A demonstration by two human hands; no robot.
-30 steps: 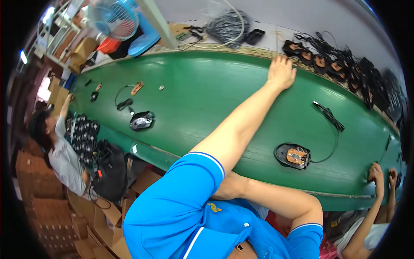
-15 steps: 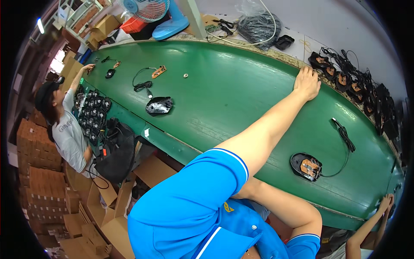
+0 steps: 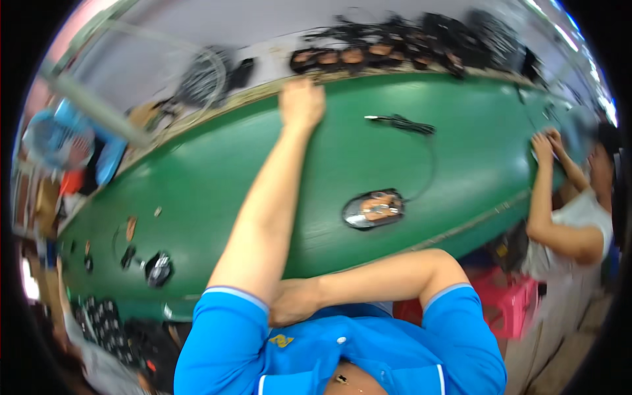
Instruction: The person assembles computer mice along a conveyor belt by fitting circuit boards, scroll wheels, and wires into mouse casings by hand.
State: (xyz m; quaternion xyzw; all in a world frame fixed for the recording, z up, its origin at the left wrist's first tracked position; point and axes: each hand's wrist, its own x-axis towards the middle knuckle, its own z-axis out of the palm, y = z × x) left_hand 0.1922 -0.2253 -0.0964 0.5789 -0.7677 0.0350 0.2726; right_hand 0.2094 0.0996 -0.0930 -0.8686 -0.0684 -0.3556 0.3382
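Two bare arms in blue short sleeves cross the head view at a green worktable. The left arm stretches nearly straight, up and slightly to the right, its left hand back-up at the table's far edge, just beside a row of opened black mice on the ledge. Its fingertips blur against the edge; whether they are open, closed or gripping anything cannot be told. The right arm bends sharply at the elbow, its forearm running left along the near edge to the right hand, tucked against the left arm near the sleeve, fingers hidden and their state unclear.

An open computer mouse with a brown circuit board lies on the table, right of the left forearm and clear of both hands. Its long axis runs roughly left to right, rounded end to the left; the cord leaves the right end and curves away to a tied bundle, the silvery plug pointing left. A second black mouse sits at left; at right, a co-worker's hands meet over the table.
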